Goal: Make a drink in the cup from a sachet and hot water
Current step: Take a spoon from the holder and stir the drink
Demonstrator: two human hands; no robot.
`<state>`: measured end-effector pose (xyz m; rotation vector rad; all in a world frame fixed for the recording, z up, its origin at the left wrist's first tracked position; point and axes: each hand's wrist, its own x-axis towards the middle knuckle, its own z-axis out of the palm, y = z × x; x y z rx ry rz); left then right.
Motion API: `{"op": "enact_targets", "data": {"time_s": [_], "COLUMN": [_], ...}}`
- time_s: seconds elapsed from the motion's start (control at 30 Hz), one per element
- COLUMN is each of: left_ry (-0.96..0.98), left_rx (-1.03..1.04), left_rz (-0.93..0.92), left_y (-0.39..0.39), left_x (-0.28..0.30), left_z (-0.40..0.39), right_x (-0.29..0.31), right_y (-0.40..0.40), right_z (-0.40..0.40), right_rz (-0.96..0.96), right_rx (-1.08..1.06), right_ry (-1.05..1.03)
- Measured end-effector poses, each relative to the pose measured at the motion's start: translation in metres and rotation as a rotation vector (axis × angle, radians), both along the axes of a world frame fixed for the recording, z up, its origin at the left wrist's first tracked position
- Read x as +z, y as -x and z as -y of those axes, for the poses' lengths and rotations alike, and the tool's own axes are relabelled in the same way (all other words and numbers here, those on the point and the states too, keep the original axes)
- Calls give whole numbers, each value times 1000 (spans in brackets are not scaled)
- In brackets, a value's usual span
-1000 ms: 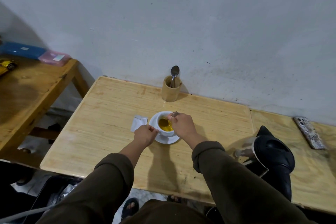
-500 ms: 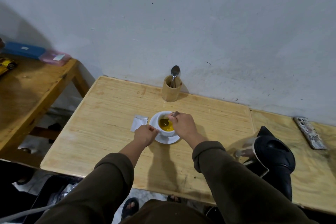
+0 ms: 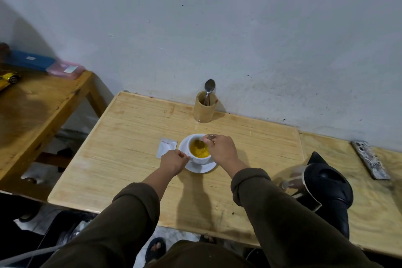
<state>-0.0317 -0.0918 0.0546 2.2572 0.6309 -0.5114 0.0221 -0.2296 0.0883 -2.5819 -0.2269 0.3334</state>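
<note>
- The right hand, just right of frame centre, is pinched on a spoon whose bowl dips into the cup; only the handle tip shows past the fingers.
- The left hand, lower left of the cup, is closed on the cup's handle side, seemingly steadying it; the handle itself is hidden.
- The cup stands on a saucer at frame centre, holding yellow liquid with darker clumps near the spoon.
- The sachet lies flat on the table, just left of the saucer, apparently emptied.
- The kettle sits at lower right, well apart from the cup.
- A holder with another spoon stands by the wall, above the cup.
- Step in hand, as I judge it: stirring, with powder and water already in.
- Next move likely calls for stirring until the clumps dissolve, then lifting the spoon out without dripping or tipping the cup.
</note>
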Motion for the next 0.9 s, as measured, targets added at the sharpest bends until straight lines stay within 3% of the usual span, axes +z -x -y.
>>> {"op": "enact_targets", "data": {"time_s": [0.17, 0.37, 0.73, 0.9], "left_ry": [-16, -14, -8, -14], "left_rx": [-19, -20, -4, -4], "left_rz": [-15, -19, -26, -27], "left_y": [-1, 0, 0, 1], "left_x": [2, 2, 2, 2], "left_z": [0, 0, 1, 0], "right_x": [1, 3, 6, 5], "right_y": [-3, -6, -2, -4], "right_z": [1, 3, -6, -6], "right_rz": [-69, 50, -56, 15], "right_rx": [32, -5, 79, 31], "right_ry": [-23, 122, -1, 114]}}
